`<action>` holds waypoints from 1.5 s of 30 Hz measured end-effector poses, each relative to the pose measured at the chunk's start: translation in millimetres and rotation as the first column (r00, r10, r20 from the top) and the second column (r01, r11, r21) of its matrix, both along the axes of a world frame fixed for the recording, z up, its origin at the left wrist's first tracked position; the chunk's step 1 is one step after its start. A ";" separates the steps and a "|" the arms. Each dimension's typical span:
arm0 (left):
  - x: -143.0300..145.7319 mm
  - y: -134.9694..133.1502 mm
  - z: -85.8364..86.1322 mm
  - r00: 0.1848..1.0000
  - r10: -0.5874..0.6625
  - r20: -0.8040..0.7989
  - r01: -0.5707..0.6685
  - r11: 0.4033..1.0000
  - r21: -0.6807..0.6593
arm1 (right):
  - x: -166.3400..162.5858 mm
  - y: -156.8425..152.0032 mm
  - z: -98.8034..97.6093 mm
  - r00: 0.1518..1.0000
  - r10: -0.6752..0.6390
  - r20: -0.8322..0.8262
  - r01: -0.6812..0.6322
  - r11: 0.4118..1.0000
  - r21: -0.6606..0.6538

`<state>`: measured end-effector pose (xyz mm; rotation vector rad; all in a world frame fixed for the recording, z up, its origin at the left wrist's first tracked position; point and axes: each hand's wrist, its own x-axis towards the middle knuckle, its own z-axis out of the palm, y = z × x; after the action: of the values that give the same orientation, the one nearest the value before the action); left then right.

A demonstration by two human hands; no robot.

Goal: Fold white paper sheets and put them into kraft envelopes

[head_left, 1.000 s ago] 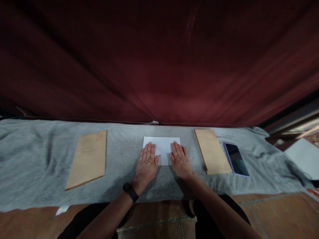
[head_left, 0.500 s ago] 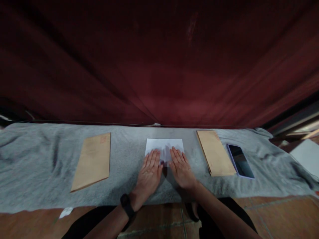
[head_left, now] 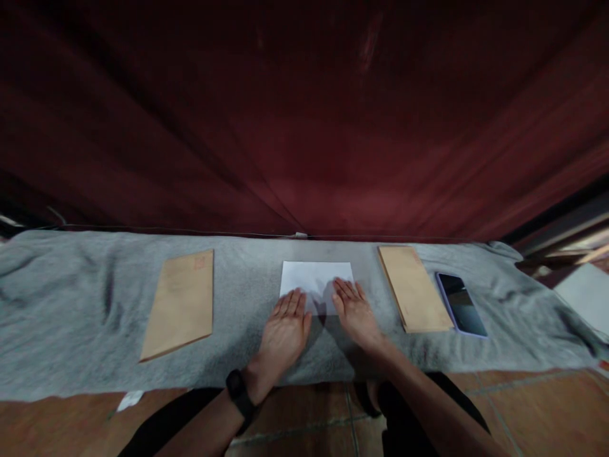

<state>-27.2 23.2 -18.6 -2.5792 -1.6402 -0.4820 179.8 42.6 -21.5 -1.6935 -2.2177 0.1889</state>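
A white sheet of paper (head_left: 314, 273) lies flat on the grey cloth in front of me, its near corners partly covered by my hands. My left hand (head_left: 285, 327) rests palm down with fingers stretched out over the paper's near left corner. On the near right part of the paper lies my right hand (head_left: 356, 314), also flat, its fingers pointing away from me. Neither hand grips anything. A brown envelope (head_left: 181, 304) with a red stamp mark lies to the left. Several brown envelopes (head_left: 415, 291) appear stacked to the right.
A phone (head_left: 460, 304) in a purple case lies beside the right-hand envelopes. The grey cloth (head_left: 247, 304) covers the long surface, with a dark red curtain (head_left: 304, 152) behind it. A white scrap (head_left: 130, 400) is on the tiled floor, and a white object (head_left: 586, 298) is at the far right.
My right hand has slid a little to the right across the paper, widening the gap between my hands. The left hand stays nearly in place. The view has shifted slightly.
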 end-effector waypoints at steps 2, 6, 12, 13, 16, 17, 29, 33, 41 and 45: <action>6.2 7.0 6.6 0.999 -0.041 0.016 0.041 0.999 -0.010 | -5.1 10.7 8.7 0.996 0.059 -0.059 -0.062 0.997 -0.044; 20.7 5.8 4.1 0.982 -0.185 0.045 0.187 0.981 -0.048 | -17.7 22.0 11.9 0.957 0.251 -0.143 -0.266 0.959 -0.098; 25.9 -8.8 -12.6 0.975 -0.220 0.013 0.220 0.975 -0.028 | -18.6 35.4 -1.6 0.967 0.245 -0.075 -0.252 0.963 -0.097; 25.6 -9.8 -13.5 0.975 -0.223 0.009 0.223 0.974 -0.023 | -18.5 38.7 -3.4 0.970 0.236 -0.054 -0.240 0.967 -0.089; 24.6 -11.8 -13.6 0.973 -0.232 -0.007 0.232 0.972 -0.020 | -21.0 48.5 -7.4 0.981 0.193 0.006 -0.192 0.979 -0.065; 24.3 -12.6 -13.2 0.972 -0.236 -0.016 0.235 0.972 -0.022 | -22.3 51.3 -8.4 0.985 0.173 0.024 -0.172 0.983 -0.059; 22.8 6.7 -20.6 0.996 -0.082 0.015 0.082 0.997 -0.013 | -24.4 57.9 -19.6 0.993 -0.015 0.121 0.010 0.999 0.046; 26.6 33.3 -21.2 1.000 -0.008 -0.024 0.007 0.999 -0.036 | -26.1 56.5 -19.3 0.992 -0.027 0.127 0.022 0.999 0.044; 25.2 66.2 -20.2 0.993 0.120 -0.015 -0.121 0.992 -0.042 | -24.0 54.7 -26.4 0.990 -0.101 0.095 0.093 0.992 0.086; 20.8 70.6 -21.5 0.982 0.185 0.026 -0.184 0.982 -0.041 | -18.2 52.6 -28.1 0.987 -0.131 0.087 0.124 0.988 0.089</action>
<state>-6.4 93.8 -40.1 -2.4238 -1.8934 -0.4821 161.6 95.2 -49.6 -1.8249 -2.1400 -0.0148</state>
